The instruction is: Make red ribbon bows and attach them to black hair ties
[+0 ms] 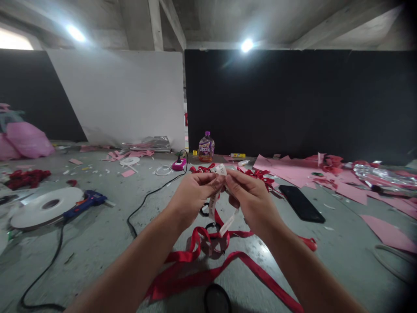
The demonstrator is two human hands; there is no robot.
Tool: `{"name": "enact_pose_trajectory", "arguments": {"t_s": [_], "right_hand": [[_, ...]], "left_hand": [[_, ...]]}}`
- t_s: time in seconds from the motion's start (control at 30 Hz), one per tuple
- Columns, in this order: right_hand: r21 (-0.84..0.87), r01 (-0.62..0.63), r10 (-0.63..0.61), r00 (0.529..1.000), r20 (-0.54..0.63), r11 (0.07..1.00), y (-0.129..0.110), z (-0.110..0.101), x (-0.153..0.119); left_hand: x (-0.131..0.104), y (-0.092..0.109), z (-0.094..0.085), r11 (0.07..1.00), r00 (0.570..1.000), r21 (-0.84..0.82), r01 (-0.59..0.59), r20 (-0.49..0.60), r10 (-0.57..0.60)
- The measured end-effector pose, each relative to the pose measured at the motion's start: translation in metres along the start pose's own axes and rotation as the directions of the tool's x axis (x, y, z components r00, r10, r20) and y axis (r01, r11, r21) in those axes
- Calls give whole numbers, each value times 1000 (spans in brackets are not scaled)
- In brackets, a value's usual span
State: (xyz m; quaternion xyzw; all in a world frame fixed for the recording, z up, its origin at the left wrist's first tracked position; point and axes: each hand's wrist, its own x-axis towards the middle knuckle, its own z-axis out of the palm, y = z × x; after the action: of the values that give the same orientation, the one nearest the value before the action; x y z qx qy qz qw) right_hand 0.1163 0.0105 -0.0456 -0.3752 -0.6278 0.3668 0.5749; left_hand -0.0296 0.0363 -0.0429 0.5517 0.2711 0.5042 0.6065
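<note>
Both hands meet at the middle of the view, above the table. My left hand [192,195] pinches a white printed ribbon [213,204] between thumb and fingers. My right hand [249,195] is closed on the same ribbon, its fingertips touching those of the left. One ribbon end loops up over the fingertips, and two tails hang below. Under the hands, a long red ribbon [241,261] lies in loose curls on the table. A black ring [213,227] sits among the curls, and another black ring [217,299] lies nearer to me. The fingers partly hide the ribbon's fold.
On the left are a white spool [45,208] and a blue glue gun [86,203] with a black cord. A phone [301,203] and pink paper sheets [286,171] lie right. Behind the hands stand a purple-capped bottle [206,148] and red bows [260,174].
</note>
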Motion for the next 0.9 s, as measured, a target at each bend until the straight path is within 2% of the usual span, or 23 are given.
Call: {"name": "enact_pose_trajectory", "arguments": {"t_s": [0.07, 0.17, 0.3, 0.4, 0.53, 0.6, 0.67, 0.73, 0.8, 0.83, 0.9], "right_hand": [[-39, -5, 6, 1000, 13, 999, 1, -1, 0], [-22, -19, 19, 1000, 21, 1000, 2, -1, 0], [84, -43, 41, 999, 30, 996, 0, 0, 0], [62, -77, 74, 996, 51, 995, -1, -1, 2], [-52, -152, 158, 978, 133, 987, -6, -9, 4], [-118, -176, 191, 972, 135, 977, -13, -15, 3], [-157, -167, 191, 969, 155, 973, -22, -19, 1], [-142, -130, 157, 966, 205, 981, -31, -22, -3], [-61, -92, 105, 960, 258, 994, -37, -24, -7], [-5, -78, 76, 957, 281, 997, -38, -25, -8], [97, -63, 29, 948, 318, 993, -38, -25, -9]], "left_hand": [[0, 1, -2, 992, 996, -88, 86, 21, -85], [0, 5, -5, 984, 989, -109, 143, 50, -138], [0, 9, -8, 994, 994, -34, 108, 27, -107], [0, 10, -8, 995, 995, 38, 94, -33, -93], [2, 15, -12, 967, 989, 248, 54, -149, -17], [4, 17, -16, 911, 971, 410, 46, -234, 57], [5, 17, -20, 827, 961, 559, 54, -255, 109], [4, 15, -20, 751, 980, 659, 47, -175, 91], [0, 13, -17, 720, 1000, 694, 7, -20, 10], [-2, 12, -15, 724, 997, 689, -21, 72, -40], [-7, 11, -10, 762, 961, 641, -95, 260, -99]]}}
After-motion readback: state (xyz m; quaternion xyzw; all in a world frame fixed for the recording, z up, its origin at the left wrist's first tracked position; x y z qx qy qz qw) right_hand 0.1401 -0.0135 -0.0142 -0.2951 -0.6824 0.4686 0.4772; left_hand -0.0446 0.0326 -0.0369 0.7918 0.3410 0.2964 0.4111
